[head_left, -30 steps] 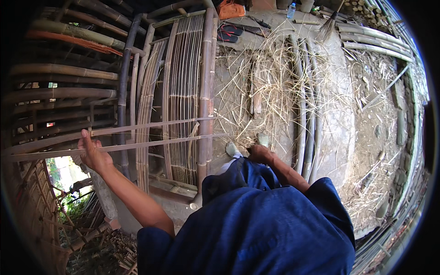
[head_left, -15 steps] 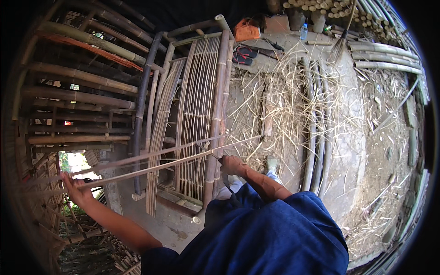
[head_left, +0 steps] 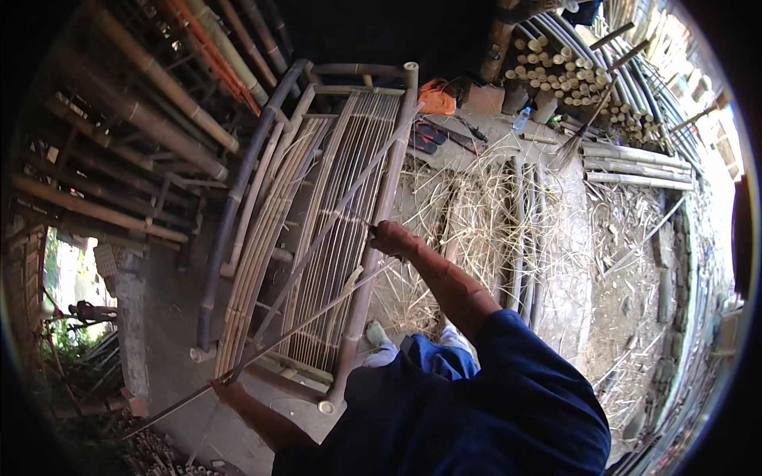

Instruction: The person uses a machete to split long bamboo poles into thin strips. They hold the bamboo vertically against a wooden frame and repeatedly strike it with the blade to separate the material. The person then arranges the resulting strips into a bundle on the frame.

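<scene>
My left hand (head_left: 228,389), at the lower left, is closed around a long thin bamboo strip (head_left: 305,324). The strip slants up to the right across a bamboo frame (head_left: 386,170). A second bamboo strip (head_left: 349,197) crosses the frame more steeply; whether it joins the first cannot be told. My right hand (head_left: 393,239) is closed over the frame's right rail, gripping what looks like a knife (head_left: 370,228) by its handle. Its thin blade points left over the slats. Narrow bamboo slats (head_left: 343,190) fill the frame, and a bundle of longer strips (head_left: 258,262) lies along its left side.
Thin shavings (head_left: 484,230) litter the floor to the right, around several bamboo poles (head_left: 517,238). Cut bamboo (head_left: 556,71) is stacked at the back, near a broom (head_left: 570,149), a water bottle (head_left: 521,119), sandals (head_left: 426,136) and an orange bag (head_left: 437,97). Bamboo racks (head_left: 119,103) stand left.
My left hand has moved down and right with the strip. My right hand has risen to over the frame's rail. The strips have spread apart, and the view has turned.
</scene>
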A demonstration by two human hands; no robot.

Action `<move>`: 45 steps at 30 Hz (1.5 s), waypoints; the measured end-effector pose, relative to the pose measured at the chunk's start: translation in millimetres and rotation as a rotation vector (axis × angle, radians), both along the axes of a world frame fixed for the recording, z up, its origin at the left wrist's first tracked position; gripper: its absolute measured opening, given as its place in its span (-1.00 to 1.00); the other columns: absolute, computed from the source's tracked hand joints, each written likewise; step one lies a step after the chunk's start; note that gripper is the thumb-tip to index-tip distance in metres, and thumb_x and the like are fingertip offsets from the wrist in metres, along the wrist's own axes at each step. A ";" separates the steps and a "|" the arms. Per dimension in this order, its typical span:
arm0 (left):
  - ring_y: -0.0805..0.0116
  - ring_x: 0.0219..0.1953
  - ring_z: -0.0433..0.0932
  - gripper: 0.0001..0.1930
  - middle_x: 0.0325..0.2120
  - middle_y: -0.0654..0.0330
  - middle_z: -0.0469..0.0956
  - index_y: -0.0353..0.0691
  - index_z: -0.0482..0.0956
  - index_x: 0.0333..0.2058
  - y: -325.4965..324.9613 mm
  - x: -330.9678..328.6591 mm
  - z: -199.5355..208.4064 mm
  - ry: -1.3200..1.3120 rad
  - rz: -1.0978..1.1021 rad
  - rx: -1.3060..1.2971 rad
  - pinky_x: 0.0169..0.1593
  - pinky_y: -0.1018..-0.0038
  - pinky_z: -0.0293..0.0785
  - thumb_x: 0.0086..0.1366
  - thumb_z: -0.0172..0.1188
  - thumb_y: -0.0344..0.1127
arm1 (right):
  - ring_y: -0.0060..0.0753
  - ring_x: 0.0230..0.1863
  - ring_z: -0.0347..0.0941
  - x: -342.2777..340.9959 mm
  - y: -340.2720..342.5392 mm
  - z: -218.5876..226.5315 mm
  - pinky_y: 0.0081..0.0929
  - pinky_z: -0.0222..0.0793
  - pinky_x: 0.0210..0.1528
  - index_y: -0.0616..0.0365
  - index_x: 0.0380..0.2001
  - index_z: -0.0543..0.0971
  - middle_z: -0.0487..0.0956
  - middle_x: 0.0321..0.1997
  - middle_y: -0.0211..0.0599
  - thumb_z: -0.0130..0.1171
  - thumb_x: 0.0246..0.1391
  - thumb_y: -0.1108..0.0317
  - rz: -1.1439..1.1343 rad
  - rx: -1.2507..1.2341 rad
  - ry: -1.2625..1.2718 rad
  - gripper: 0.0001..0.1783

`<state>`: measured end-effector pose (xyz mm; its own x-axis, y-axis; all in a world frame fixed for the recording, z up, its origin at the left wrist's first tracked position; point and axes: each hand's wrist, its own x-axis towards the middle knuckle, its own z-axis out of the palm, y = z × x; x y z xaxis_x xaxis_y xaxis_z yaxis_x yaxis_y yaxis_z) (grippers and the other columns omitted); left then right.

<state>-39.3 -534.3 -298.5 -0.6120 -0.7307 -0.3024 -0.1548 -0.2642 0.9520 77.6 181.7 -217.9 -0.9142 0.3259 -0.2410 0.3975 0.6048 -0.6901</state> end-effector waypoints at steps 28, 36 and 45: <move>-0.02 0.12 0.52 -0.29 -0.01 -0.18 0.54 -0.53 0.26 0.18 69.9 -91.1 -78.1 -0.778 -0.684 -1.145 0.23 0.23 0.41 0.20 0.27 -0.15 | -0.22 -0.30 0.67 135.4 -140.1 -66.7 -0.23 0.56 -0.26 0.29 -0.29 0.66 0.69 -0.30 -0.06 0.23 -0.08 0.08 -0.246 -0.277 -0.815 -0.55; -0.07 0.13 0.50 -0.35 0.04 -0.17 0.52 -0.47 0.30 0.19 119.9 -66.6 -63.8 -0.888 -0.805 -0.960 0.26 0.21 0.38 0.20 0.22 -0.21 | -0.18 -0.35 0.65 162.0 -123.2 -61.6 -0.23 0.54 -0.28 0.27 -0.30 0.67 0.68 -0.36 -0.06 0.26 -0.06 -0.04 -0.264 -0.165 -0.837 -0.48; 0.18 0.00 0.57 -0.72 -0.10 0.14 0.61 -0.19 0.55 -0.15 142.6 -115.9 -119.5 -0.734 -0.701 -0.901 0.08 0.34 0.46 0.28 0.18 -0.14 | -0.28 -0.39 0.63 194.9 -136.6 -56.6 -0.26 0.53 -0.34 0.24 -0.38 0.70 0.68 -0.42 -0.18 0.29 -0.09 -0.03 -0.363 -0.242 -1.013 -0.52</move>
